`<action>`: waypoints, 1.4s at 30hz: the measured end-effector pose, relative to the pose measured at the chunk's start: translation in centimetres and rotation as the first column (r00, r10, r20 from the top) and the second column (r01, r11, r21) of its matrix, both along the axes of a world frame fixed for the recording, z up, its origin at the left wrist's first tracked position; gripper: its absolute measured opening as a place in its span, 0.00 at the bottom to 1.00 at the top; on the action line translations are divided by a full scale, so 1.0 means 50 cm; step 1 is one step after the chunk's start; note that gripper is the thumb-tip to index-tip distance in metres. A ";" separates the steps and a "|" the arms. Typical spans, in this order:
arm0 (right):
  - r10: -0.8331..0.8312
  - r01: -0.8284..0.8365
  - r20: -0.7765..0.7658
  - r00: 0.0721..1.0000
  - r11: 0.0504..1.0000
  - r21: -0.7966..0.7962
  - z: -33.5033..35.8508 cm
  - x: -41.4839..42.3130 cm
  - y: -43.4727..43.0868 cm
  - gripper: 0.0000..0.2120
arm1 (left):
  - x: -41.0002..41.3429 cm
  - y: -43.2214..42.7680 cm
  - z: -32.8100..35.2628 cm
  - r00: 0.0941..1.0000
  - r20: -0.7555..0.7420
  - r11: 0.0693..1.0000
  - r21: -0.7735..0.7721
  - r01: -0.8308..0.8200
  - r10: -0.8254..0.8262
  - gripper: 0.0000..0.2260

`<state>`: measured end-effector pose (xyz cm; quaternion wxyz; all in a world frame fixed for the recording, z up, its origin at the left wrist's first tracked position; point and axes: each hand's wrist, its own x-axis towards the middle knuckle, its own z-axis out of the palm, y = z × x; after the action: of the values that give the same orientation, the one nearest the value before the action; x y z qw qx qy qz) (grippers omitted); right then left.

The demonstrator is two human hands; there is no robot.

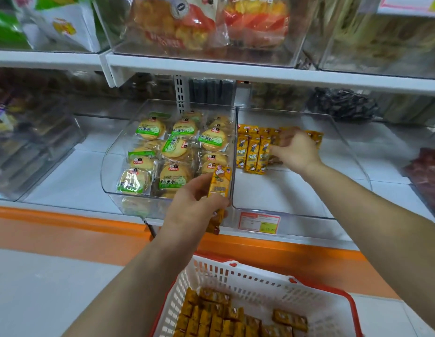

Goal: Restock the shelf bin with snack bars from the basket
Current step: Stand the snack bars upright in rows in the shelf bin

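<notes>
- A biscuit bin (163,152) sits on the shelf (73,176), left of centre.
- The left hand (194,205) grasps, fingers curled, a yellow snack bar (221,182) upright over the shelf's front edge.
- The basket (260,276) below holds more bars (223,319).
- The shelf bin (284,190) holds a row of snack bars (254,152) by its left wall.
- The right hand (296,149) touches that row; whether its fingers grip, I cannot tell.

Head-worn wide-angle view, facing forward and down at a shop shelf (65,171)

The camera stands close before the shelf's orange front edge (65,229) and over the basket (235,276) at the bottom edge. The clear bin (308,195) sits near, mid-frame, with both arms (129,276) reaching up from below. An upper shelf (235,69) crosses the top.
</notes>
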<state>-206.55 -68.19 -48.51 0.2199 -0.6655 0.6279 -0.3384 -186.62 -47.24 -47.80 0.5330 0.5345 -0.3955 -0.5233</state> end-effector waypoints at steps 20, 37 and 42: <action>0.380 -0.527 0.422 0.823 0.787 0.320 0.125 -0.051 0.385 0.07 | -0.070 0.049 0.030 1.000 -0.005 1.000 -0.027 -0.016 0.016 0.11; 0.314 -0.332 0.358 0.879 0.943 -0.011 0.111 -0.075 0.282 0.14 | -0.067 0.023 0.020 0.793 0.595 0.975 -0.222 0.005 0.131 0.20; 0.131 -0.138 0.208 0.969 0.990 0.016 0.066 -0.106 0.118 0.16 | -0.062 -0.004 -0.013 0.601 0.782 0.984 -0.169 -0.050 0.165 0.29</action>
<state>-211.86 -62.29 -45.19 0.3163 -0.6645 0.5602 -0.3801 -189.69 -47.44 -48.43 0.3668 0.6976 -0.5907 -0.1728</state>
